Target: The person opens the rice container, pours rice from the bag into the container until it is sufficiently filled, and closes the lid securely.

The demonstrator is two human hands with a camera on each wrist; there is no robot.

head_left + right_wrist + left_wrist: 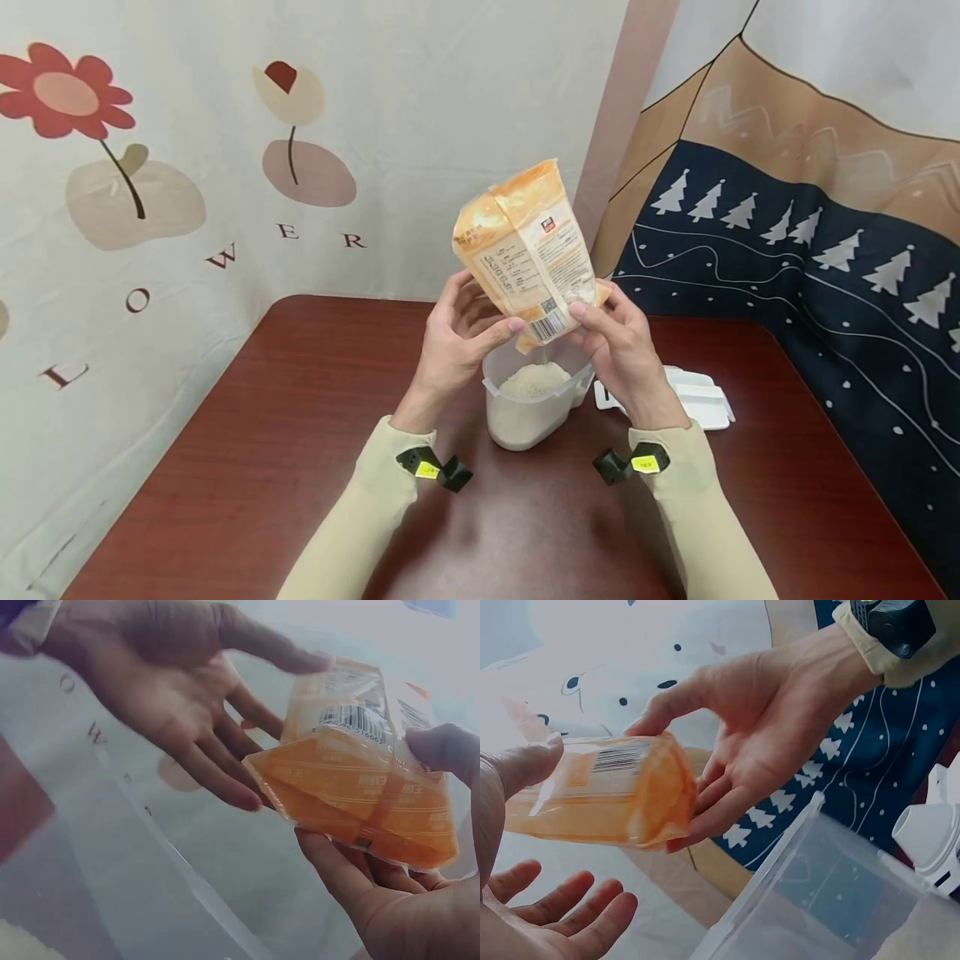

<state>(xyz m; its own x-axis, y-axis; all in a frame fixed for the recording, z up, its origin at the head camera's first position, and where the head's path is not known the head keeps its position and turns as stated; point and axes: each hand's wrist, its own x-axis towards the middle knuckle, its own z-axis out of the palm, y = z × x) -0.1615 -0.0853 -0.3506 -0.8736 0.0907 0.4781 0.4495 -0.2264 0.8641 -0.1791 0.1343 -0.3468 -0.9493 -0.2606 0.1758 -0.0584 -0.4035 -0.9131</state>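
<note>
Right hand (624, 354) gripping bag (517, 258), reddish table (337, 375), drapes (435, 108)

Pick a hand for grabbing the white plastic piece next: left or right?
The right hand, likely: it grips the bag, so must release first, but is nearer the white plastic piece; the left hand is on the container's other side.

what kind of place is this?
Probably a staged recording corner, not a working kitchen: a flower-print backdrop and a tree-print backdrop line the back and right of a reddish-brown table, and small black cameras sit at both wrists.
</note>
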